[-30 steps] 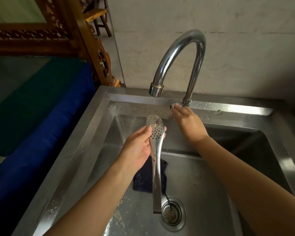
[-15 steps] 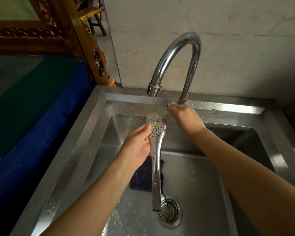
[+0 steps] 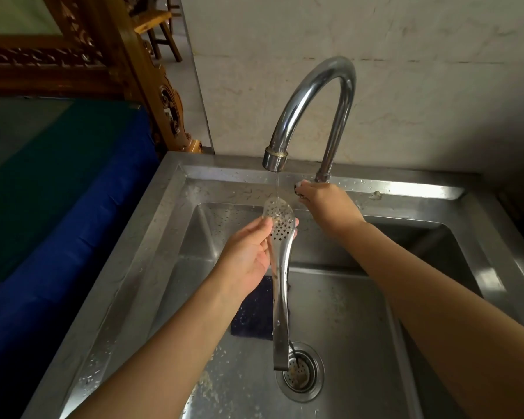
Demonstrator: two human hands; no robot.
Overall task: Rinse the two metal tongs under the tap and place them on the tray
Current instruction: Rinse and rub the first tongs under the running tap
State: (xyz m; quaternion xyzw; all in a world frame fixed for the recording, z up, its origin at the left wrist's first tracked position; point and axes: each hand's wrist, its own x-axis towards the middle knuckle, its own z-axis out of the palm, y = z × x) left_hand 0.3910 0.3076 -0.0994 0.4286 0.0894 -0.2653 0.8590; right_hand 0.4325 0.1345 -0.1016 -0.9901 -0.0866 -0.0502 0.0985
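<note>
My left hand [image 3: 248, 261] grips metal tongs [image 3: 280, 282] just below their perforated head, holding them upright over the sink basin. A thin stream of water runs from the curved chrome tap [image 3: 312, 110] onto the perforated head. My right hand [image 3: 324, 204] reaches to the base of the tap and holds the small tap handle [image 3: 298, 189] on the sink's back ledge. Only one pair of tongs is visible, and no tray is in sight.
The steel sink [image 3: 170, 225] has a round drain strainer [image 3: 300, 370] at its bottom and a dark blue cloth [image 3: 251, 316] lying left of the tongs. A blue-covered surface [image 3: 58, 207] lies to the left, with carved wooden furniture [image 3: 152, 74] behind it. A pale wall stands behind the tap.
Water has started to run from the tap onto the head of the tongs. Both hands stay in about the same places.
</note>
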